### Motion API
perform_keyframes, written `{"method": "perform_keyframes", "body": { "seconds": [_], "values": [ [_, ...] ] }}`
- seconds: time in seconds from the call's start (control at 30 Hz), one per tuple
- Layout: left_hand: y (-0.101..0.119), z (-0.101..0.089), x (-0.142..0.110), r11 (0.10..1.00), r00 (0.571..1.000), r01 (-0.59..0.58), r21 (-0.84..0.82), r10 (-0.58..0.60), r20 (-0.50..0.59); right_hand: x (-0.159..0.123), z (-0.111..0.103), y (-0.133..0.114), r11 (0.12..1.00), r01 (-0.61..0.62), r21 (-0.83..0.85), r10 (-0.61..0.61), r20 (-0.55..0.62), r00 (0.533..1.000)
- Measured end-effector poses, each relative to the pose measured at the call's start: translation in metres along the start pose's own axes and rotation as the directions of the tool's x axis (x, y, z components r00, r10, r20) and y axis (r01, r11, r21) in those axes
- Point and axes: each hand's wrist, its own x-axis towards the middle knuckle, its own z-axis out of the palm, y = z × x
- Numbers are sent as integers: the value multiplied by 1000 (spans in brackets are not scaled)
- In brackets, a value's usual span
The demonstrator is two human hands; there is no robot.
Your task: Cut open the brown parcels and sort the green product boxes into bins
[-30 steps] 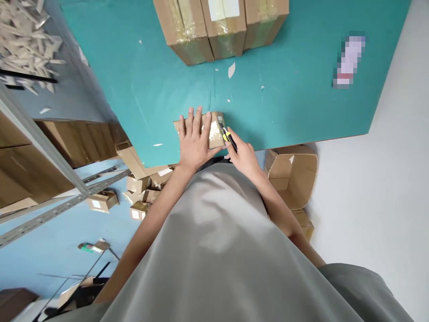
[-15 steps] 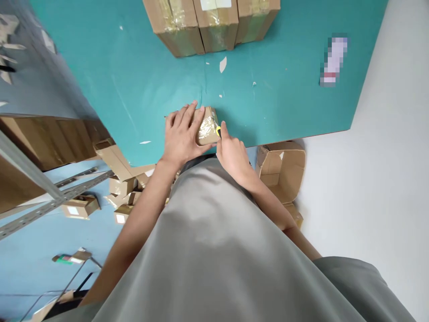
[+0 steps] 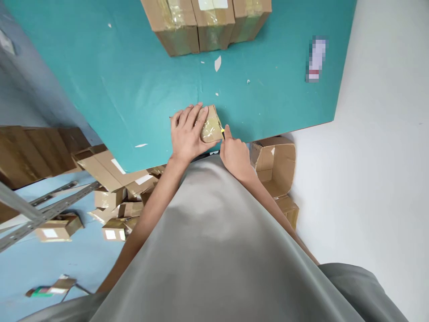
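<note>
A small cardboard box [image 3: 211,127] with shiny clear tape on top lies near the front edge of the green table [image 3: 134,89]. Across its left part my left hand [image 3: 187,134] grips it, the fingers on the far side and the thumb along the near side. My right hand [image 3: 236,154] is closed round a yellow and black utility knife [image 3: 223,133], its index finger stretched along the tool. The knife's tip meets the right edge of the box; most of its handle is hidden in the hand.
Three taped cardboard boxes [image 3: 214,31] stand side by side at the far edge. Paper scraps [image 3: 217,63] and a blurred-out item [image 3: 317,60] lie on the table. Below right is an opened carton [image 3: 279,167]; at left, several boxes [image 3: 110,199] and a metal rack [image 3: 50,217].
The knife has shifted slightly along the box's right edge, and the box sits turned a little. My view has swung slightly, so the table and surroundings appear further left.
</note>
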Motion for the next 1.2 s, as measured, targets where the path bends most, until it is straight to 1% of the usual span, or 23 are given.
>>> {"method": "perform_keyframes", "body": {
  "seconds": [0.13, 0.4, 0.47, 0.57, 0.67, 0.73, 0.8, 0.83, 0.9, 0.97, 1.0, 1.07, 1.13, 1.2],
  "values": [
    [-2, 0, 0, 999, 999, -36, 10, 36, -5, -12, 2, -1, 998, -62, 7, 62, -2, 998],
    [-5, -6, -1, 997, 996, -79, -9, 79, 29, -26, 5, -6, 996, -94, -1, 94, -20, 995],
    [-5, -6, 0, 997, 996, -78, -23, 79, 37, -26, 6, -8, 994, -108, -5, 108, -26, 994],
    [-4, -5, 2, 997, 996, -65, -51, 68, 52, -18, 6, -8, 994, -109, -9, 109, -47, 993],
    [-2, -4, 5, 997, 997, -50, -65, 53, 54, -11, 8, -3, 996, -86, -14, 85, -78, 993],
    [-2, -4, 6, 996, 999, -40, -74, 42, 32, -15, 9, 4, 998, -61, -5, 61, -86, 994],
    [-4, -4, 4, 996, 1000, -27, -86, 26, -6, -25, 10, 12, 999, -25, 40, 29, -101, 994],
    [-6, -4, 3, 996, 999, -19, -91, 17, -27, -30, 10, 18, 996, -6, 93, 17, -120, 993],
    [-12, -7, -3, 995, 998, -5, -100, -1, -55, -33, 12, 33, 965, 37, 260, 10, -178, 984],
    [-21, -11, -13, 995, 998, 12, -103, -19, -67, -20, 17, 51, 886, 90, 454, 24, -240, 971],
    [-26, -15, -20, 994, 997, 23, -103, -31, -71, -5, 21, 59, 836, 122, 535, 28, -263, 965],
    [-38, -25, -34, 993, 995, 50, -104, -59, -83, 36, 33, 71, 750, 179, 637, 13, -285, 958],
    [-52, -37, -52, 991, 992, 80, -109, -90, -91, 83, 48, 73, 689, 171, 704, -8, -229, 973],
    [-64, -49, -71, 987, 989, 111, -117, -122, -87, 122, 64, 66, 650, 125, 750, -27, -141, 990]
  ]
}}
